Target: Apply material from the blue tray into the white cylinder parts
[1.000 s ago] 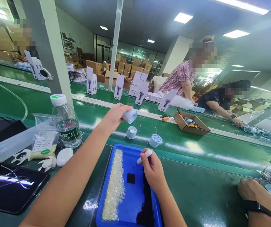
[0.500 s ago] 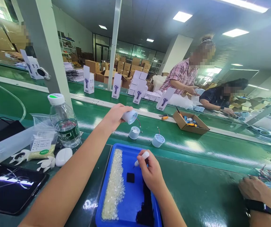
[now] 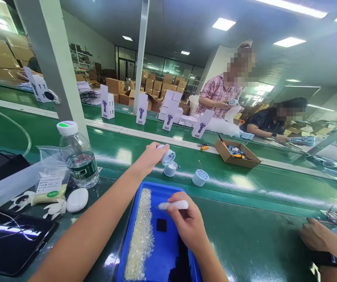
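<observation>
My left hand (image 3: 153, 156) is closed around a pale blue round plastic housing (image 3: 167, 157), tilted above the conveyor. Just below it stands a similar light-blue cup-shaped part (image 3: 170, 169), and another round part (image 3: 200, 178) with a short wire sits to the right. Between the fingers of my right hand (image 3: 187, 217) is a white pen-shaped tool (image 3: 174, 205), its tip pointing left over a blue tray (image 3: 122, 256). Inside the tray lie many small translucent rings (image 3: 140, 239), a black square (image 3: 161, 225) and a pile of tiny black pieces (image 3: 182, 260).
On the left are a water bottle (image 3: 78, 160), a phone (image 3: 12, 244) and a white case (image 3: 77, 200). A cardboard box of tools (image 3: 237, 154) and upright printed boxes (image 3: 203, 124) line the conveyor. A co-worker's hand (image 3: 318, 235) rests at right; two people work across the line.
My left hand has brought the housing slightly down and right, closer to the cup-shaped part. The pen-shaped tool in my right hand has swung flatter, its tip shifting left.
</observation>
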A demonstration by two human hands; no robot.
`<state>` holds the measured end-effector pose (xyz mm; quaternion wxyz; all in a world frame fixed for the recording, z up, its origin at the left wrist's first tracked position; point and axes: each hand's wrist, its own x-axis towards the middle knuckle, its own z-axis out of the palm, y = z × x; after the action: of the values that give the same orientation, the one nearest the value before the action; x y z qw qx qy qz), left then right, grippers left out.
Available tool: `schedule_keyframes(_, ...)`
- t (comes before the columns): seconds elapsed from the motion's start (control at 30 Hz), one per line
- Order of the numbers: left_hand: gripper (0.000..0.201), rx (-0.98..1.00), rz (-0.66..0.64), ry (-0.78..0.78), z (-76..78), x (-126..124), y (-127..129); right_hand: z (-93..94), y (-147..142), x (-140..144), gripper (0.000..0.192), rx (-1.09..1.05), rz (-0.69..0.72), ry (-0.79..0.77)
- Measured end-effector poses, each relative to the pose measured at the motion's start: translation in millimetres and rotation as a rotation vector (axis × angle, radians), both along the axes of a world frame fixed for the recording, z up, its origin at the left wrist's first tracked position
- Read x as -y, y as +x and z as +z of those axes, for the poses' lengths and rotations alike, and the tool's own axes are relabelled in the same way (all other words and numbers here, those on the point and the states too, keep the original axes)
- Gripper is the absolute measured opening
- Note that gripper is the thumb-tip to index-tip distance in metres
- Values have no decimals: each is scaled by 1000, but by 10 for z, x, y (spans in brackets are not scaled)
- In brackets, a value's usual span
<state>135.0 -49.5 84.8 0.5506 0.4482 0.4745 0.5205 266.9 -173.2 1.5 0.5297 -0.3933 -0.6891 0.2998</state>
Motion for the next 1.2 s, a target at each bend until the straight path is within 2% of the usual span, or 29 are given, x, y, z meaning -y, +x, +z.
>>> schedule_keyframes(0.13, 23, -82, -140, -39, -62, 33, 113, 3, 75, -28, 13, -367, -220, -36)
schedule_keyframes(0.27, 27, -205, -133, 51, -67, 68, 165, 47, 114, -54, 19, -487, -338, -86)
schedule_keyframes(0.37, 30, -263, -172, 91, -82, 75, 186, 66, 111, -57, 21, -519, -330, -99)
schedule_keyframes(0.57, 33, -203, -243, 26, -82, 95, 198, 65, 106, -32, 23, -541, -300, -107)
schedule_keyframes(0.83, 37, -186, -236, 17, -82, 131, 219, 58, 112, -35, 21, -524, -311, -73)
schedule_keyframes(1.2, 31, -171, -264, 18, -80, 170, 253, 63, 100, -44, 27, -491, -331, -118)
